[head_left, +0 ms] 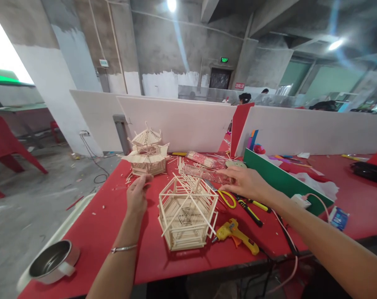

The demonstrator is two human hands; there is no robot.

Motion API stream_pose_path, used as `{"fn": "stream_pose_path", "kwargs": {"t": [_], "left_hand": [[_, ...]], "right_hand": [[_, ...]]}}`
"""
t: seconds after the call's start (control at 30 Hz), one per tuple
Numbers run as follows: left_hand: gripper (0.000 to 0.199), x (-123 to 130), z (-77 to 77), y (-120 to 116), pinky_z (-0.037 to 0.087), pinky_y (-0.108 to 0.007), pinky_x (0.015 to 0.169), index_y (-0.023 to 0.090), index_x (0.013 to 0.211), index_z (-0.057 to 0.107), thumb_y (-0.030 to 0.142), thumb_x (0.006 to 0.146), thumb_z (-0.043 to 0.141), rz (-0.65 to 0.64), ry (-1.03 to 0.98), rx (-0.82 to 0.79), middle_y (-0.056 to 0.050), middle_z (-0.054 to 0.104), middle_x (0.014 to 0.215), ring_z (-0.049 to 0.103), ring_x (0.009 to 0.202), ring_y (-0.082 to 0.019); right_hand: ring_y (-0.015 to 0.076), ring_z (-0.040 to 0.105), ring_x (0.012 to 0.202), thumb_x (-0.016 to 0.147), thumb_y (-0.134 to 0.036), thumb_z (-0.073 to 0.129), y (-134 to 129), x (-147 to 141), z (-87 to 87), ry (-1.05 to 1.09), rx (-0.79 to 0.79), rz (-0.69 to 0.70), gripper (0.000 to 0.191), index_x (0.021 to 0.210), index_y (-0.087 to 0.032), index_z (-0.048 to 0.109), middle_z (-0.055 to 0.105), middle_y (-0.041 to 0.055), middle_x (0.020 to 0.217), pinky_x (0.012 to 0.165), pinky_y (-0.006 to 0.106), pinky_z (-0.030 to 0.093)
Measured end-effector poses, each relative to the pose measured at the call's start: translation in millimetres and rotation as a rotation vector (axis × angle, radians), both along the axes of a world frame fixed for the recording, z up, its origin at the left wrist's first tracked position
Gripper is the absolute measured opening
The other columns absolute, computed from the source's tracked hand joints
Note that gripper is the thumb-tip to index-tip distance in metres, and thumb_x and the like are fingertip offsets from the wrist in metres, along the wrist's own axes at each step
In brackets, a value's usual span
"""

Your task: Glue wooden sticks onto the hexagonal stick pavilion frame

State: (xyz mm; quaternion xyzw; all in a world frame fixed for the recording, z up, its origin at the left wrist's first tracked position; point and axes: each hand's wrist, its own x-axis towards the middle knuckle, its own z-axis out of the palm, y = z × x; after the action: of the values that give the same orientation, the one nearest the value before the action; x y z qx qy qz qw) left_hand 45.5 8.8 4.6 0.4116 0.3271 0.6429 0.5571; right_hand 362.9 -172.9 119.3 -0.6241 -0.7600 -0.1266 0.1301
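An open lattice frame of pale sticks (187, 216) stands on the red table at the centre. Behind and left of it is a tiered stick pagoda (148, 153). My left hand (138, 193) is just in front of the pagoda, fingers bent together; what it holds, if anything, is too small to tell. Over the patterned packets of sticks (204, 171) reaches my right hand (244, 180), thumb and fingers apart, with nothing visible between them. Yellow-handled scissors (227, 198) lie below it. A yellow glue gun (236, 236) rests right of the frame.
Black-and-yellow pliers (250, 211) lie beside the scissors. A green board (282, 182) stands on the right, near a white power socket (300, 201). A metal mug (54, 261) is at the lower left. White panels (176, 124) border the back.
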Motion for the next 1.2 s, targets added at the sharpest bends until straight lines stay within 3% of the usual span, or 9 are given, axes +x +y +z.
{"fn": "stream_pose_path", "kwargs": {"t": [0.17,0.37,0.53,0.67,0.97,1.2], "left_hand": [[0.020,-1,4.1,-13,0.047,-0.032,0.086,0.021,0.074,0.079,0.040,0.069,0.077,-0.156,0.074,0.171,-0.008,0.072,0.104,0.061,0.104,-0.023],[0.015,3,5.4,-24,0.037,-0.041,0.108,0.023,0.081,0.080,0.036,0.076,0.073,-0.293,0.172,0.311,-0.008,0.067,0.120,0.052,0.125,-0.029],[0.016,6,4.5,-28,0.036,-0.047,0.109,0.024,0.083,0.081,0.036,0.076,0.073,-0.337,0.213,0.348,-0.009,0.066,0.125,0.047,0.130,-0.033],[0.018,8,5.5,-31,0.034,-0.049,0.110,0.023,0.084,0.081,0.037,0.075,0.073,-0.363,0.225,0.346,-0.010,0.064,0.129,0.044,0.133,-0.035],[0.025,13,6.4,-35,0.033,-0.046,0.112,0.019,0.085,0.081,0.038,0.079,0.065,-0.347,0.194,0.301,-0.012,0.064,0.127,0.048,0.130,-0.034],[0.026,15,8.0,-35,0.032,-0.046,0.113,0.020,0.084,0.080,0.040,0.077,0.065,-0.341,0.190,0.286,-0.010,0.066,0.124,0.048,0.131,-0.034]], "right_hand": [[0.0202,0.067,0.086,0.087,-0.052,0.064,0,-1,-6.1,0.195,-0.105,0.019,0.048,0.130,-0.031,0.062,0.072,0.0013,0.098,0.072,0.031,0.050],[0.0211,0.066,0.092,0.090,-0.057,0.056,-5,10,-19.4,0.191,-0.148,0.019,0.050,0.133,-0.032,0.060,0.069,0.0035,0.104,0.077,0.032,0.050],[0.0233,0.066,0.100,0.089,-0.060,0.057,-10,19,-22.8,0.187,-0.140,-0.024,0.053,0.133,-0.033,0.060,0.068,0.0049,0.115,0.077,0.032,0.051],[0.0224,0.067,0.096,0.089,-0.058,0.058,-14,21,-29.2,0.175,-0.119,-0.035,0.051,0.132,-0.032,0.061,0.069,0.0042,0.107,0.076,0.031,0.051],[0.0219,0.068,0.097,0.089,-0.053,0.061,-16,22,-38.6,0.088,0.032,-0.018,0.046,0.130,-0.034,0.063,0.069,0.0048,0.115,0.069,0.029,0.052],[0.0210,0.067,0.095,0.090,-0.050,0.060,-17,21,-39.3,0.070,0.037,0.009,0.044,0.129,-0.030,0.063,0.070,0.0054,0.111,0.070,0.029,0.051]]}}
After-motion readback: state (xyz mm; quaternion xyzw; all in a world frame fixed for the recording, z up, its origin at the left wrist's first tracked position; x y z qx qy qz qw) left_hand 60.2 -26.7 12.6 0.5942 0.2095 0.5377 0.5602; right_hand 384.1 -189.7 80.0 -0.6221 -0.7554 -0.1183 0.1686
